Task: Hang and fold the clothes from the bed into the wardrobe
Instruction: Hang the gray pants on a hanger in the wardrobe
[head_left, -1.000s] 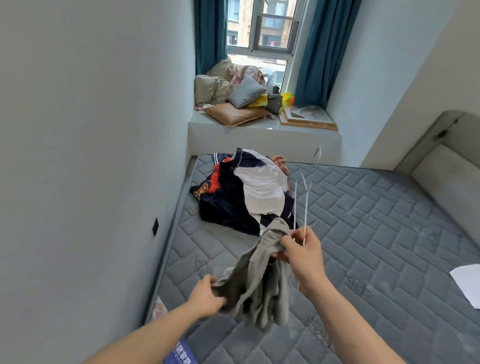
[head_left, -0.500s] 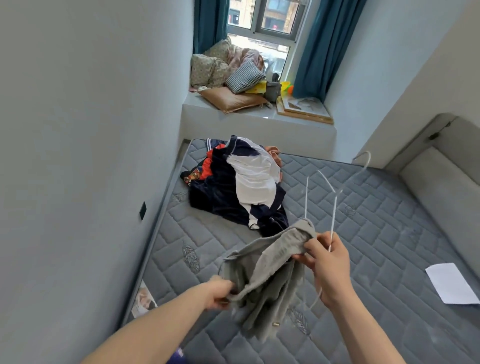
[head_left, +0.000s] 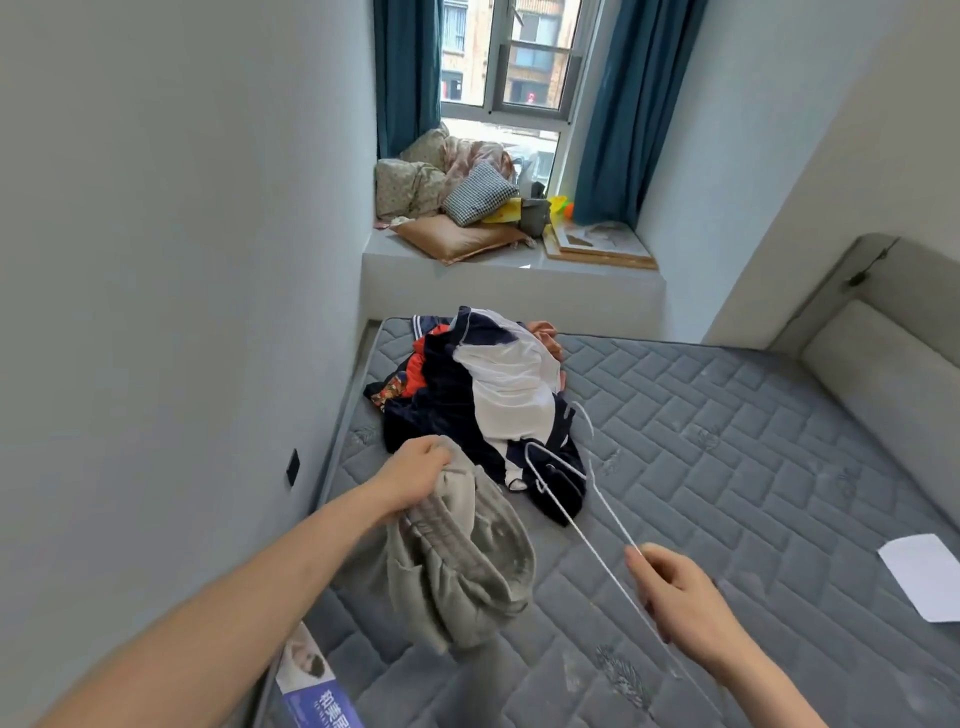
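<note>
Now, from the head camera, the left hand (head_left: 415, 475) keeps a clenched grip on the bunched top of a grey garment (head_left: 462, 561) hanging above the bed (head_left: 727, 467). The right hand (head_left: 675, 597) pinches a white wire hanger (head_left: 582, 499), held apart from the garment. A clothes pile (head_left: 483, 395) lies beyond on the mattress.
</note>
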